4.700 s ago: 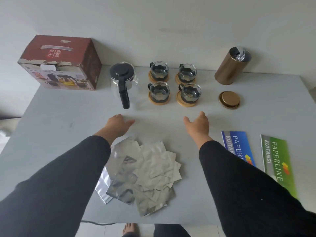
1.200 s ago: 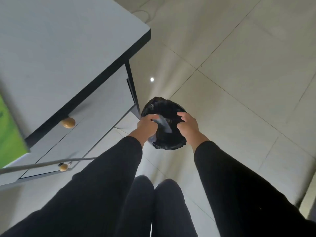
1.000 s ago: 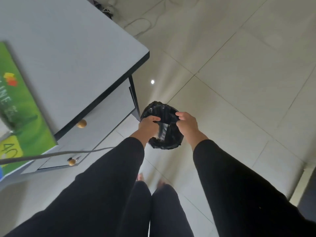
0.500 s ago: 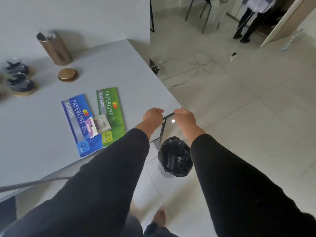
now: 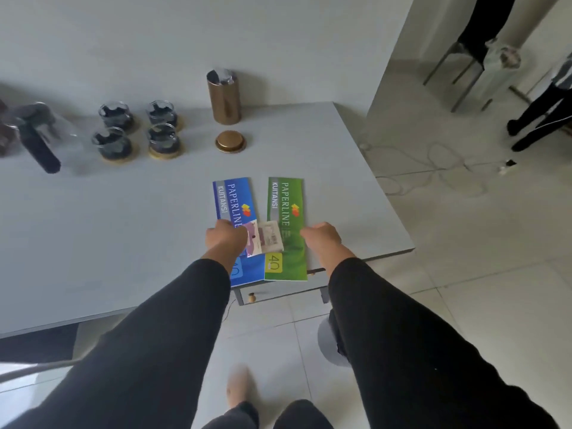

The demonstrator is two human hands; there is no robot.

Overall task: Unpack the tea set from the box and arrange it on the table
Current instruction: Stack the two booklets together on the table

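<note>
The tea set stands at the back of the grey table [image 5: 93, 230]. A glass teapot [image 5: 37, 134] with a black lid and handle is at far left, blurred. To its right, several glass cups [image 5: 136, 131] sit on wooden coasters. My left hand [image 5: 226, 239] hovers curled over the blue booklet [image 5: 235, 199], right beside two small paper slips [image 5: 269, 236]. My right hand [image 5: 322, 235] is curled over the right edge of the green booklet [image 5: 286, 209]. Neither hand holds anything that I can see.
A gold canister [image 5: 223, 97] stands open behind its lid [image 5: 230, 141]. The table's right edge drops to a tiled floor with cables [image 5: 433, 162]. A bin [image 5: 326, 345] sits partly hidden under my right arm. A person's legs [image 5: 538, 119] and a chair [image 5: 464, 57] are far right.
My hands have risen from the black-lined bin on the floor to above the booklets. The foil piece held between them is gone. The foil pile seen earlier is no longer on the table.
</note>
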